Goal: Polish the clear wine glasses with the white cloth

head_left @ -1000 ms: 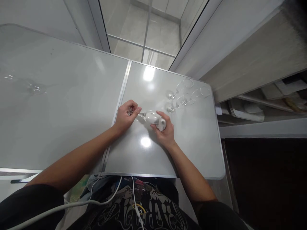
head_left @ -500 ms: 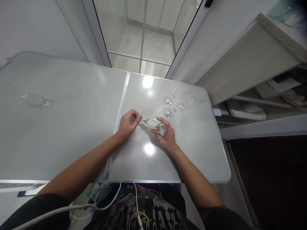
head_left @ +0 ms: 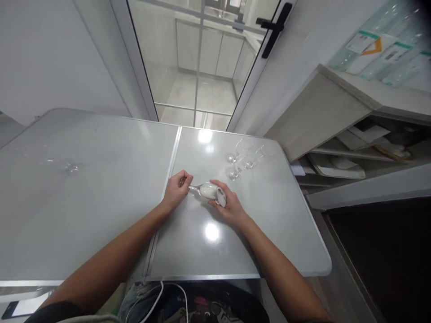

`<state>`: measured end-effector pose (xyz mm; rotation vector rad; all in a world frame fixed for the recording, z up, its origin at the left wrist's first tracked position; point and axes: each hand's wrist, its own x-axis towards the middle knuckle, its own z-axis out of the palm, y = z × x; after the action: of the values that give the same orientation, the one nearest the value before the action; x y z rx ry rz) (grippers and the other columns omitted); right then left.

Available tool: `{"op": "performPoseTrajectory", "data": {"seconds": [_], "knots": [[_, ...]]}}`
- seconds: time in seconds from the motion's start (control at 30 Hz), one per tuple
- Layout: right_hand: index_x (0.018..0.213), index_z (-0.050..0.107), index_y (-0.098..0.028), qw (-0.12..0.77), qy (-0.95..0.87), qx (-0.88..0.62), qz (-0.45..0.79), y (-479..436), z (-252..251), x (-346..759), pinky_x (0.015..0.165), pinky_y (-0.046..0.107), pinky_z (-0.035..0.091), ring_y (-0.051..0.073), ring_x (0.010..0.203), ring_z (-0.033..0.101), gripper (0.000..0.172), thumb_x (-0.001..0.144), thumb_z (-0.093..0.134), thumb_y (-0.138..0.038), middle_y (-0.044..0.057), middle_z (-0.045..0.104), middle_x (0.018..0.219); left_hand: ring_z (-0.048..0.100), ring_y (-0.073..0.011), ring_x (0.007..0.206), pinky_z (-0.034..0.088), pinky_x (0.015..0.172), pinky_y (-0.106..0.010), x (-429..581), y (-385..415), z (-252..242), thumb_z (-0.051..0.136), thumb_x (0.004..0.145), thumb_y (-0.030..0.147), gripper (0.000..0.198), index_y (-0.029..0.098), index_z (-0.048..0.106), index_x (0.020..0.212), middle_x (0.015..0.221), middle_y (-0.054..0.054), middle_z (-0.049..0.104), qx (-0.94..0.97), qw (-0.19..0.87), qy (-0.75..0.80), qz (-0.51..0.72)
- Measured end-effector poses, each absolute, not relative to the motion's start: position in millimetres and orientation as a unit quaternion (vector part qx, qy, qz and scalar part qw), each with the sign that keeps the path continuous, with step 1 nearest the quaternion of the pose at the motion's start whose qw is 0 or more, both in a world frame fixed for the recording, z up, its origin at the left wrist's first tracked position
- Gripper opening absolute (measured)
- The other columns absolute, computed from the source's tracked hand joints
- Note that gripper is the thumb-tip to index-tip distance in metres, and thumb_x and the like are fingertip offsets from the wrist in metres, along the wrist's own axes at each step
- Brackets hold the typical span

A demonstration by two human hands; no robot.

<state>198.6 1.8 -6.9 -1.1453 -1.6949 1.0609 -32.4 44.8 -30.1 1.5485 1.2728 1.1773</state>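
A clear stemmed glass point(head_left: 204, 190) lies sideways between my hands, just above the white table point(head_left: 134, 188). White material, perhaps cloth or paper point(head_left: 220, 197), fills its bowl and sticks out at the mouth. My left hand point(head_left: 177, 188) is closed around the foot end of the stem. Around the bowl and its white filling, my right hand point(head_left: 229, 201) is closed from the right side. Beyond it lie several clear stemmed glasses point(head_left: 234, 174) on the table. More clear glassware point(head_left: 71, 168) lies on the left part of the table, its outline hard to make out.
A metal seam point(head_left: 174, 150) divides the tabletop. Behind the table stands a glass-paned door point(head_left: 198, 85) with a black handle point(head_left: 274, 29). To the right, a shelf unit point(head_left: 336, 107) carries wrapped plastic bottles point(head_left: 380, 49). White cables point(head_left: 160, 298) hang by my lap.
The camera view has tilted up, so the table sits lower and more of the door and bottles shows. Both hands keep their hold on the glass, with little change in pose.
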Motion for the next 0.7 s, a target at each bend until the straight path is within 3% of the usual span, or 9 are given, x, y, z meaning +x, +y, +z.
{"op": "performPoseTrajectory", "data": {"seconds": [0.07, 0.13, 0.23, 0.3, 0.47, 0.53, 0.63, 0.7], "knots": [[0.134, 0.057, -0.027, 0.445, -0.644, -0.481, 0.394, 2, -9, 198, 0.076, 0.032, 0.051, 0.017, 0.077, 0.059, 0.048, 0.091, 0.071, -0.043, 0.003, 0.066, 0.101, 0.058, -0.0154, 0.069, 0.047, 0.069, -0.029, -31, 44, -28, 0.058, 0.100, 0.044, 0.031, 0.020, 0.059, 0.081, 0.074, -0.001, 0.060, 0.673, 0.331, 0.488, 0.447], [0.132, 0.056, -0.026, 0.504, -0.584, -0.509, 0.382, 6, -11, 200, 0.070, 0.029, 0.049, 0.016, 0.071, 0.055, 0.046, 0.092, 0.070, -0.044, 0.000, 0.061, 0.089, 0.062, -0.0193, 0.087, 0.049, 0.082, -0.033, -28, 41, -27, 0.064, 0.097, 0.041, 0.023, 0.020, 0.065, 0.089, 0.089, -0.005, 0.066, 0.748, 0.266, 0.443, 0.417], [0.129, 0.056, -0.025, 0.541, -0.545, -0.518, 0.376, 12, -12, 202, 0.066, 0.026, 0.046, 0.014, 0.068, 0.051, 0.045, 0.091, 0.070, -0.046, -0.003, 0.054, 0.084, 0.062, -0.0181, 0.083, 0.048, 0.077, -0.031, -21, 34, -29, 0.063, 0.098, 0.039, 0.021, 0.020, 0.068, 0.104, 0.092, -0.006, 0.069, 0.798, 0.248, 0.403, 0.372], [0.126, 0.057, -0.024, 0.548, -0.550, -0.519, 0.357, 12, -12, 202, 0.066, 0.027, 0.046, 0.014, 0.069, 0.051, 0.044, 0.091, 0.070, -0.047, -0.002, 0.055, 0.086, 0.060, -0.0158, 0.073, 0.045, 0.069, -0.029, -18, 32, -30, 0.058, 0.101, 0.038, 0.023, 0.020, 0.070, 0.103, 0.086, -0.005, 0.068, 0.802, 0.254, 0.410, 0.353], [0.117, 0.060, -0.022, 0.585, -0.542, -0.548, 0.253, 5, -8, 197, 0.079, 0.031, 0.052, 0.018, 0.087, 0.061, 0.044, 0.084, 0.078, -0.045, 0.004, 0.064, 0.105, 0.056, -0.0125, 0.066, 0.042, 0.066, -0.026, -20, 36, -29, 0.059, 0.099, 0.038, 0.028, 0.017, 0.073, 0.086, 0.077, -0.002, 0.068, 0.765, 0.384, 0.396, 0.332], [0.123, 0.059, -0.022, 0.628, -0.486, -0.565, 0.226, 4, -4, 194, 0.088, 0.035, 0.053, 0.020, 0.098, 0.063, 0.048, 0.085, 0.076, -0.045, 0.007, 0.065, 0.115, 0.054, -0.0118, 0.063, 0.042, 0.062, -0.025, -24, 40, -28, 0.062, 0.096, 0.042, 0.032, 0.016, 0.072, 0.081, 0.072, -0.001, 0.066, 0.719, 0.446, 0.403, 0.348], [0.144, 0.048, -0.028, 0.680, -0.387, -0.541, 0.309, 4, 3, 187, 0.093, 0.039, 0.054, 0.022, 0.108, 0.065, 0.053, 0.096, 0.060, -0.046, 0.009, 0.064, 0.128, 0.050, -0.0110, 0.055, 0.042, 0.055, -0.023, -30, 44, -29, 0.061, 0.095, 0.050, 0.040, 0.014, 0.070, 0.080, 0.061, 0.001, 0.055, 0.639, 0.540, 0.389, 0.384], [0.153, 0.040, -0.032, 0.657, -0.378, -0.489, 0.432, 1, 8, 179, 0.094, 0.043, 0.055, 0.024, 0.111, 0.067, 0.057, 0.098, 0.050, -0.045, 0.008, 0.065, 0.131, 0.049, -0.0103, 0.051, 0.041, 0.052, -0.023, -32, 45, -31, 0.063, 0.094, 0.052, 0.041, 0.014, 0.069, 0.080, 0.058, 0.002, 0.052, 0.626, 0.587, 0.351, 0.374]]}}
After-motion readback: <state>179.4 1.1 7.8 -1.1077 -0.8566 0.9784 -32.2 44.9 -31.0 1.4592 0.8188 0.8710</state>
